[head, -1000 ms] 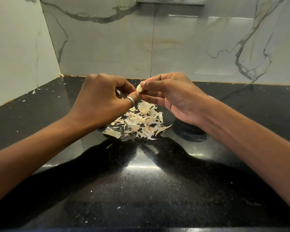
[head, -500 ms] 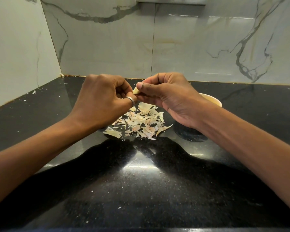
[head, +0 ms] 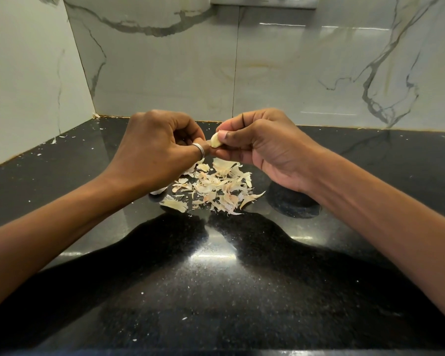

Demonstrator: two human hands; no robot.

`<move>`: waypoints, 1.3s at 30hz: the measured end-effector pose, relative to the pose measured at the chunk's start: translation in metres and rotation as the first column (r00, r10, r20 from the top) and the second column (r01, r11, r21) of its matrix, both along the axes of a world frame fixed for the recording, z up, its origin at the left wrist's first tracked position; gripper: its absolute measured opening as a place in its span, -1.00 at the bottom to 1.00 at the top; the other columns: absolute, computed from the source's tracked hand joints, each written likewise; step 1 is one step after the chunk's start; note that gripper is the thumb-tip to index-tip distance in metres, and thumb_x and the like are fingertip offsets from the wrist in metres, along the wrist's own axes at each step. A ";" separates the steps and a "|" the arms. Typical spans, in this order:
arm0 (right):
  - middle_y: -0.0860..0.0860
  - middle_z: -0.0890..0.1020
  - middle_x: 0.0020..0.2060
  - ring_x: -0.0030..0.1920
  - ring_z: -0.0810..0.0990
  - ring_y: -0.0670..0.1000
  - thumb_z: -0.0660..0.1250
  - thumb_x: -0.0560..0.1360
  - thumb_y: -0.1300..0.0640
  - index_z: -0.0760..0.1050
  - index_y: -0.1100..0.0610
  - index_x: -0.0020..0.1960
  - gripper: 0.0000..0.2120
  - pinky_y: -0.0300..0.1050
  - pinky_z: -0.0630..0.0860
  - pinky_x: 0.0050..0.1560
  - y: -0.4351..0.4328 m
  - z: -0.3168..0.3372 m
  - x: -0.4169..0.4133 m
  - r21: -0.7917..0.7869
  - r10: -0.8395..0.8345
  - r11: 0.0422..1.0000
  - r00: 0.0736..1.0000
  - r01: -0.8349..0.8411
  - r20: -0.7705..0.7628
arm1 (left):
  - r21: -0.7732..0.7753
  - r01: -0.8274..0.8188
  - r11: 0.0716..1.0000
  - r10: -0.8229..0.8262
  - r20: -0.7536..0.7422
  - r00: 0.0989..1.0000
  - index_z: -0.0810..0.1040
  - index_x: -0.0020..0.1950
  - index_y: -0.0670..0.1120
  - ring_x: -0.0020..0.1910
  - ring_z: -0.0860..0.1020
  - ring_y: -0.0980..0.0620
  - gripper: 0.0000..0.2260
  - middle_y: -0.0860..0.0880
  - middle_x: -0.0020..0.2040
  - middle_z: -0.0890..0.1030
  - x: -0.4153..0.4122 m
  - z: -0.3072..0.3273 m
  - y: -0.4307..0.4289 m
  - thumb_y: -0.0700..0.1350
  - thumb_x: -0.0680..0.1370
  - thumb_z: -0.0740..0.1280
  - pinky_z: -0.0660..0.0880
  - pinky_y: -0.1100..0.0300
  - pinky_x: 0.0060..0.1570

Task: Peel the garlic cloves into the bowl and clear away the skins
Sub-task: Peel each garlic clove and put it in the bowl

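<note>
Fingers (head: 231,136): right hand (head: 265,147) pinching garlic clove (head: 215,143).
Left hand (head: 152,152): curled, fingertips hidden, hold unclear.
Skins (head: 216,187): heaped below the fingers on tabletop (head: 216,278).

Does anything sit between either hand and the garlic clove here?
Nothing visible does. The right hand pinches the garlic clove directly, and the left hand touches its lower end. The skins lie on the counter below. No bowl shows in this view.

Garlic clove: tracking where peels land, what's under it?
A pile of garlic skins on the black countertop, not touching the garlic clove. The left hand hides the pile's left edge.
</note>
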State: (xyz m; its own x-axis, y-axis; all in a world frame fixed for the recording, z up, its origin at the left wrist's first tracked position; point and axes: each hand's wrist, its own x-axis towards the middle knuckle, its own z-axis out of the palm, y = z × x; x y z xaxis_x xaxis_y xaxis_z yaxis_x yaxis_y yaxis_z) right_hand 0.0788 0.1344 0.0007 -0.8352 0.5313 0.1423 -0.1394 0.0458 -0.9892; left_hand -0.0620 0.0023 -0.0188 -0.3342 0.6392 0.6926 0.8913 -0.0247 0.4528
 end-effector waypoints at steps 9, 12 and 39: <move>0.23 0.69 -0.18 -0.18 0.73 0.09 0.33 0.52 0.49 0.58 0.39 -0.03 -0.92 -0.13 0.70 -0.07 -0.001 0.003 0.002 -0.041 0.046 0.998 0.999 -0.044 0.027 | -0.002 -0.014 1.000 0.014 0.042 0.999 0.69 -0.13 -0.07 -0.42 0.62 0.15 -0.93 0.03 -0.36 0.66 0.000 0.002 -0.001 -0.08 0.50 0.47 0.57 0.22 -0.37; 0.23 0.69 -0.18 -0.18 0.73 0.10 0.33 0.52 0.50 0.58 0.40 -0.02 -0.91 -0.16 0.69 -0.12 -0.001 0.004 0.002 -0.046 0.063 0.997 0.997 -0.062 0.037 | -0.006 -0.012 1.000 0.012 0.041 0.999 0.69 -0.13 -0.08 -0.42 0.63 0.14 -0.90 0.02 -0.36 0.67 0.000 0.002 -0.002 -0.06 0.50 0.47 0.60 0.19 -0.35; 0.26 0.68 -0.15 -0.10 0.74 0.18 0.34 0.51 0.53 0.45 0.44 0.27 -0.66 -0.13 0.69 -0.13 -0.002 0.008 0.007 -0.063 0.187 0.982 0.964 -0.178 0.192 | 0.030 -0.077 0.997 0.076 0.042 0.996 0.70 -0.15 -0.06 -0.45 0.63 0.11 -0.96 0.01 -0.32 0.67 -0.009 0.005 -0.002 -0.13 0.50 0.46 0.61 0.12 -0.34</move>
State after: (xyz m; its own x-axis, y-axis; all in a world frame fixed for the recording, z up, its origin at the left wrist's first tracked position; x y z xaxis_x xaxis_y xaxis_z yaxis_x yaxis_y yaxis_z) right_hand 0.0854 0.1324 0.0089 -0.9277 0.3694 -0.0542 0.0553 -0.0076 -0.9984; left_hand -0.0712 0.0006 -0.0141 -0.4098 0.5889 0.6966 0.8718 0.0281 0.4891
